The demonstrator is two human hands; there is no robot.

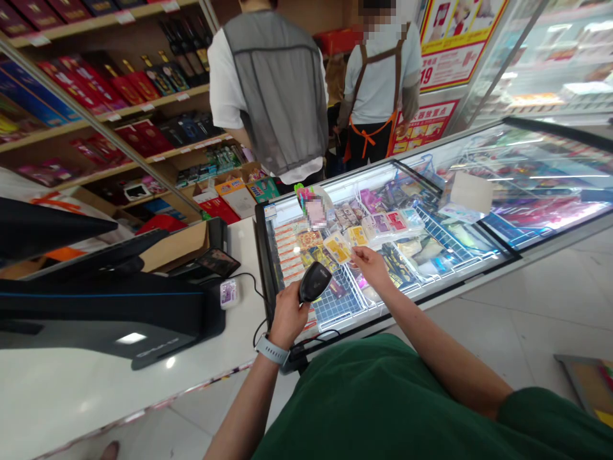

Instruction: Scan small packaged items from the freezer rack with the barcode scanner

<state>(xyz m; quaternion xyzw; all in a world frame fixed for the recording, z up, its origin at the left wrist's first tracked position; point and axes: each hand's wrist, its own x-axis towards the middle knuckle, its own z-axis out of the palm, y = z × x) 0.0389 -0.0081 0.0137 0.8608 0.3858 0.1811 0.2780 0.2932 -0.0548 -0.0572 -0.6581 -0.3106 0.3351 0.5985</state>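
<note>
My left hand (288, 314), with a grey watch on the wrist, is wrapped round the handle of a black barcode scanner (316, 282). Its head points away from me, over the glass-topped chest freezer (352, 327). Between the thumb and fingers of my right hand (371, 265) is a corner of a small yellow-and-white pack (337, 248), just beyond the scanner. Close by on the glass sits a second yellow pack (357, 236). Beside it, a purple-labelled pack (381, 223) and a red-labelled pack (396, 221) form a row.
A white counter (244, 243) on the left carries a black checkout machine (110, 313) and a small purple-and-white pack (229, 294). Two people stand behind the freezer, one in a grey vest (280, 89). An open cardboard piece (469, 195) lies on the glass. Shelves hold boxes and bottles.
</note>
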